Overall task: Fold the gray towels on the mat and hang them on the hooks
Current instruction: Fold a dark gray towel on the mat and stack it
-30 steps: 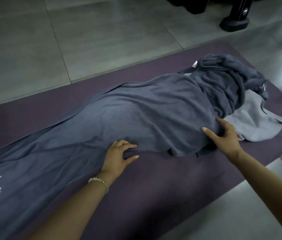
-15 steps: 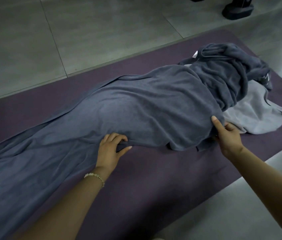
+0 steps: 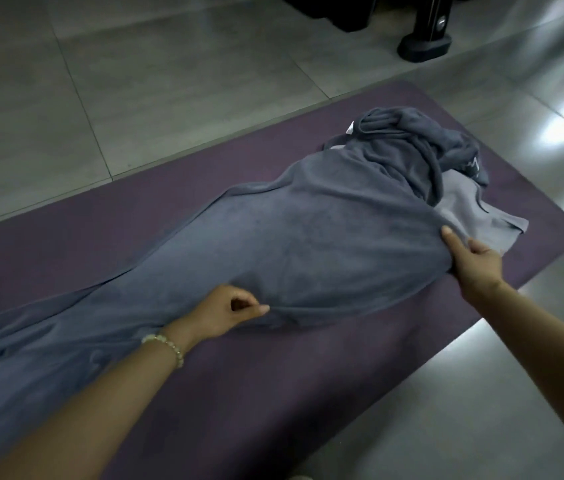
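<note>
A dark gray towel (image 3: pixel 308 237) stretches lengthwise along the purple mat (image 3: pixel 273 393), bunched toward its right end over a lighter towel (image 3: pixel 467 216). The left hand (image 3: pixel 225 313) pinches the towel's near edge mid-length; the right hand (image 3: pixel 474 268) grips the same edge beside the bunch.

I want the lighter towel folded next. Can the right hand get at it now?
Probably yes: the near corner of the lighter towel lies bare just beyond the right hand, though that hand grips the dark gray towel, which covers the rest.
</note>
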Motion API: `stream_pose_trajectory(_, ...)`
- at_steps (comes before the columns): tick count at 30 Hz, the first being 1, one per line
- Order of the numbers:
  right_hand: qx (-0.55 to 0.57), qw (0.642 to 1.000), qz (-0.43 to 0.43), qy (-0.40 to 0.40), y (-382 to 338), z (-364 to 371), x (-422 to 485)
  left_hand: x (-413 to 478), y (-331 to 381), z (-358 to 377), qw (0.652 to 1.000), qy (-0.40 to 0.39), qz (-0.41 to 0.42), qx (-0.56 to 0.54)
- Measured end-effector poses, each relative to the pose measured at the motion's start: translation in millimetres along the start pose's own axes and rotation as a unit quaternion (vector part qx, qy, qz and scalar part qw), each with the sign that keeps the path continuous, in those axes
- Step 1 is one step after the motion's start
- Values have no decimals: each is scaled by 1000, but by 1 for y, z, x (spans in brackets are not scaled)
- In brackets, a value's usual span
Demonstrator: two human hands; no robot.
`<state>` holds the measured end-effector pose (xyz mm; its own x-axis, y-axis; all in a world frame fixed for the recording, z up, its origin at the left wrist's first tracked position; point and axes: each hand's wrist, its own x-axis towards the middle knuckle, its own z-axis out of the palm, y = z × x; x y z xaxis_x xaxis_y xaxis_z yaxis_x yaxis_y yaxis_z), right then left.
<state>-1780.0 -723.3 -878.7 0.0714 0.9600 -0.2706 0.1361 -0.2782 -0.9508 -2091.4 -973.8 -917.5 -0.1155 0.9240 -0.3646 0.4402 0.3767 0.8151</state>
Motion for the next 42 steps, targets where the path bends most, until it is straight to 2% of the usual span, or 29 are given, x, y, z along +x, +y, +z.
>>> stream_pose_trajectory(2, -41, 999, 10, -7, 11, 4, -5, -4, -5, 12, 999, 32, -17, 4)
stream_pose_trajectory(4, -101, 995, -3, 5, 15, 11, -14, -8, -7, 23, 995, 100, -27, 1)
stream_pose_trajectory(5, -160, 987, -27, 11, 15, 15, -19, -11, -7, 25, 991, 130, -31, 1)
stream_pose_trajectory(7, -280, 950, -135, -2, 12, 25, -32, -20, -5, 23, 988, 148, -37, 19)
stream_pose_trajectory(9, -319, 921, -217, -58, 9, 45, -52, -37, -8, 13, 988, 142, -49, 34)
stream_pose_trajectory(12, -302, 911, -218, -176, 15, 97, -92, -80, -26, -13, 984, 140, -101, 51)
stream_pose_trajectory(15, -324, 876, -226, -277, 29, 159, -146, -137, -54, -39, 973, 149, -153, 91)
stream_pose_trajectory(20, -358, 786, -228, -449, 53, 235, -250, -240, -107, -58, 935, 249, -249, 43)
stream_pose_trajectory(23, -357, 751, -232, -505, 66, 261, -305, -301, -142, -51, 903, 293, -311, 33)
stream_pose_trajectory(26, -374, 779, -141, -484, 90, 274, -346, -337, -170, -39, 888, 306, -338, 52)
stream_pose_trajectory(28, -360, 825, -7, -435, 102, 280, -362, -342, -180, -31, 888, 333, -313, 57)
stream_pose_trajectory(30, -278, 875, 140, -370, 106, 287, -370, -340, -186, -26, 881, 372, -286, 55)
stream_pose_trajectory(32, -207, 894, 216, -333, 106, 296, -371, -338, -190, -22, 876, 390, -275, 69)
stream_pose_trajectory(35, -163, 898, 265, -311, 103, 308, -376, -336, -199, -23, 873, 402, -264, 81)
stream_pose_trajectory(38, -146, 906, 267, -296, 100, 313, -387, -335, -204, -28, 866, 425, -254, 70)
stream_pose_trajectory(40, -145, 915, 230, -299, 102, 308, -403, -339, -205, -30, 861, 449, -237, -6)
stream_pose_trajectory(42, -127, 902, 218, -350, 109, 292, -433, -355, -204, -35, 840, 488, -217, -100)
